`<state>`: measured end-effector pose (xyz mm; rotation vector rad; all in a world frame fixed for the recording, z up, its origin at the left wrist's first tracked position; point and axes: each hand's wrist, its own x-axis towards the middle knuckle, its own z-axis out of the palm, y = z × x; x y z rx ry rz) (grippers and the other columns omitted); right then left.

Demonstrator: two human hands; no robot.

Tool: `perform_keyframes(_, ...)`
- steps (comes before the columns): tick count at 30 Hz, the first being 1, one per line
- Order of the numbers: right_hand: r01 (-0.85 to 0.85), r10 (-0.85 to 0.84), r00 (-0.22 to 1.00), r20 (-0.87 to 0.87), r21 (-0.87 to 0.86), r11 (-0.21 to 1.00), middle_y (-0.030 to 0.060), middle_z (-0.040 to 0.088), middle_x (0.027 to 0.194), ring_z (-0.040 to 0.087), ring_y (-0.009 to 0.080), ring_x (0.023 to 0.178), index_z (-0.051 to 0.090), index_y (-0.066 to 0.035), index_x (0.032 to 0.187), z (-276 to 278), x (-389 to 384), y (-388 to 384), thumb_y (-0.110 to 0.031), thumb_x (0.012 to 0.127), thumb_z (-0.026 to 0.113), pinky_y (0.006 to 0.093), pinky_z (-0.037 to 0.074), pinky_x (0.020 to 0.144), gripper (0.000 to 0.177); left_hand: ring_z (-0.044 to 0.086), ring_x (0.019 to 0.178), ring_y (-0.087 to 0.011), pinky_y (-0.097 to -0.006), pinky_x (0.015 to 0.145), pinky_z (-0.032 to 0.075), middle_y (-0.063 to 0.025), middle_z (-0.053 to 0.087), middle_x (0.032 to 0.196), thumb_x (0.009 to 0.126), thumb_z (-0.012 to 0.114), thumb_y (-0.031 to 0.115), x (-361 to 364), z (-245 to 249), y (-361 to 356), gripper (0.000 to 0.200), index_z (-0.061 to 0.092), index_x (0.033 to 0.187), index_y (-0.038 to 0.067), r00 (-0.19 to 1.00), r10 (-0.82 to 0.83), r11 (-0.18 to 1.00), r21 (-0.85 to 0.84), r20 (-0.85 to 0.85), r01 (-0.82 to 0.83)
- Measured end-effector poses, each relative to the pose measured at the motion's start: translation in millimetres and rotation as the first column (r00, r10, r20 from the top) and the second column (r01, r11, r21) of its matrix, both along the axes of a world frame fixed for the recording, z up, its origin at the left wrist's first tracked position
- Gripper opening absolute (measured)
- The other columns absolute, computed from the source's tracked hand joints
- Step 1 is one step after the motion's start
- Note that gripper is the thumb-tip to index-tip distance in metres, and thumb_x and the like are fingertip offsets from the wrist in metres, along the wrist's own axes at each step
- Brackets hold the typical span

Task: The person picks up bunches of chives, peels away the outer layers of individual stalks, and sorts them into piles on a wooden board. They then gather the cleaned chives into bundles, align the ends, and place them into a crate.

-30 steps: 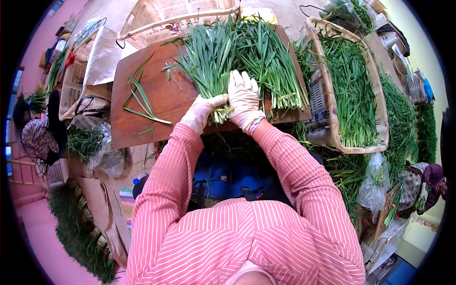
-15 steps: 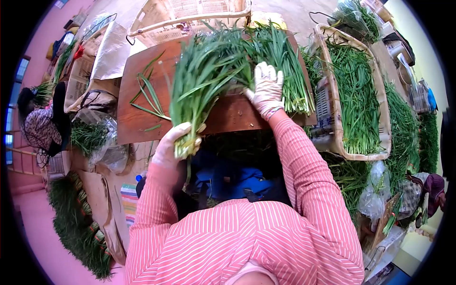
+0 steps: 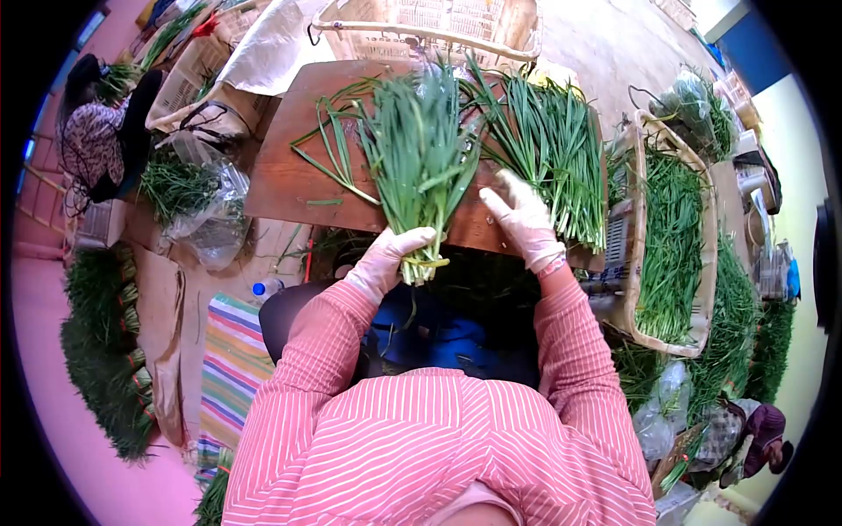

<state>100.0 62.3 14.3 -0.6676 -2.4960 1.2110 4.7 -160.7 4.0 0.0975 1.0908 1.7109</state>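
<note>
In its white glove, my left hand (image 3: 392, 259) is closed around the stem ends of a bunch of garlic chives (image 3: 419, 153). Its green leaves fan out away from me over the brown wooden board (image 3: 276, 197). My right hand (image 3: 526, 219), gloved too, hovers just right of the bunch with its fingers apart and nothing in them. Beyond its fingertips lies a pile of garlic chives (image 3: 566, 158) on the board's right side, stems toward me. A few loose leaves (image 3: 340, 153) are scattered left of the bunch.
A long crate (image 3: 671, 348) full of chives stands at the right, another crate (image 3: 421, 37) behind the board. Tied bunches (image 3: 96, 351) line the left floor near a striped cloth (image 3: 230, 368). One person (image 3: 96, 145) sits far left, another (image 3: 763, 434) lower right.
My left hand has brought the bunch rightward, in front of my chest. My right hand has drawn back from the pile toward me. The whole view has also shifted.
</note>
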Motion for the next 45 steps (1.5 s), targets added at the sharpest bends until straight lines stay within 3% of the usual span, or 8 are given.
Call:
perform_keyframes(7, 0.012, 0.164, 0.982, 0.098, -0.89, 0.455, 0.0005, 0.057, 0.116, 0.054, 0.0104, 0.102, 0.052, -0.009, 0.123, 2.4, 8.1, -35.8, -0.049, 0.084, 0.06, 0.0277, 0.041, 0.084, 0.057, 0.053, 0.102, -0.0148, -0.0307, 0.091, 0.042, -0.0042, 0.057, 0.115, 0.078, 0.068, 0.009, 23.5, -10.6, 9.1, 0.053, 0.047, 0.126, 0.004, 0.972, 0.012, 1.0, 0.031, -0.236, -0.004)
perform_keyframes(11, 0.219, -0.158, 0.968, 0.196, -0.349, 0.911, 0.0093, 0.055, 0.117, 0.056, 0.0202, 0.1, 0.042, -0.002, 0.132, 3.8, 13.6, -46.9, -0.045, 0.082, 0.066, 0.0314, 0.044, 0.088, 0.07, 0.051, 0.108, -0.0166, -0.0313, 0.095, 0.039, -0.0055, 0.054, 0.12, 0.075, 0.069, 0.007, 27.1, -17.9, 10.8, 0.063, 0.04, 0.131, 0.004, 0.94, -0.047, 0.996, -0.087, -0.339, 0.019)
perform_keyframes(15, 0.289, -0.197, 0.93, -0.31, 0.288, 0.913, 0.0142, 0.056, 0.106, 0.057, 0.0217, 0.095, 0.043, 0.002, 0.129, 12.2, 19.0, -60.5, -0.021, 0.079, 0.073, 0.0314, 0.047, 0.082, 0.062, 0.053, 0.104, -0.0162, -0.0312, 0.092, 0.042, -0.0063, 0.056, 0.116, 0.074, 0.07, 0.005, 34.4, -14.9, 14.8, 0.059, 0.042, 0.126, 0.002, 0.961, -0.004, 0.986, -0.16, -0.275, -0.042)
perform_keyframes(21, 0.066, -0.086, 0.995, 0.055, 0.291, 0.954, 0.007, 0.066, 0.081, 0.061, 0.0181, 0.066, 0.065, -0.004, 0.097, 32.9, -31.9, -68.2, -0.029, 0.082, 0.067, 0.0294, 0.048, 0.062, 0.029, 0.056, 0.098, -0.0161, -0.0307, 0.088, 0.045, -0.0064, 0.058, 0.109, 0.071, 0.071, 0.007, 42.1, -18.6, 22.5, 0.055, 0.044, 0.119, 0.001, 0.95, 0.011, 0.979, -0.189, -0.313, -0.073)
perform_keyframes(24, 0.108, -0.095, 0.994, 0.052, -0.568, 0.816, 0.0008, 0.063, 0.073, 0.055, 0.0072, 0.061, 0.065, 0.001, 0.09, 15.4, -44.2, -56.5, -0.024, 0.082, 0.07, 0.0228, 0.044, 0.059, 0.027, 0.057, 0.094, -0.0154, -0.0302, 0.084, 0.046, -0.0054, 0.059, 0.104, 0.07, 0.071, 0.007, 41.8, -20.5, 24.8, 0.053, 0.045, 0.116, 0.002, 0.94, 0.007, 0.97, -0.226, -0.34, -0.089)
perform_keyframes(35, -0.328, 0.346, 0.791, -0.505, 0.127, 0.936, 0.0071, 0.067, 0.084, 0.063, 0.0162, 0.07, 0.07, -0.004, 0.093, 69.0, 80.8, -104.7, -0.009, 0.082, 0.066, 0.0279, 0.051, 0.064, 0.012, 0.061, 0.07, -0.0142, -0.0262, 0.063, 0.048, -0.0041, 0.064, 0.084, 0.081, 0.064, 0.026, 23.1, -4.4, 26.7, 0.027, 0.065, 0.095, 0.003, 0.988, -0.119, 0.965, -0.247, -0.101, 0.091)
perform_keyframes(40, 0.056, -0.506, 0.7, -0.505, -0.667, 0.743, 0.0042, 0.068, 0.094, 0.061, 0.0086, 0.073, 0.068, -0.001, 0.096, 104.5, 197.0, -81.6, -0.017, 0.088, 0.062, 0.0209, 0.047, 0.068, 0.019, 0.06, 0.067, -0.0173, -0.0291, 0.058, 0.05, -0.0061, 0.063, 0.081, 0.085, 0.064, 0.023, 11.1, -31.9, 37.5, 0.025, 0.061, 0.1, 0.003, 0.966, -0.183, 0.973, -0.175, -0.184, 0.151)
perform_keyframes(45, 0.416, -0.877, 0.338, -0.342, -0.781, 0.465, 0.0017, 0.068, 0.099, 0.06, 0.0038, 0.071, 0.068, -0.006, 0.101, 83.1, 370.4, -81.5, -0.026, 0.091, 0.057, 0.0165, 0.042, 0.059, 0.025, 0.056, 0.064, -0.0171, -0.0291, 0.06, 0.049, -0.0044, 0.061, 0.077, 0.081, 0.067, 0.033, -6.1, -59.6, 45.9, 0.027, 0.063, 0.09, 0.008, 0.939, -0.217, 0.951, -0.277, -0.268, 0.141)
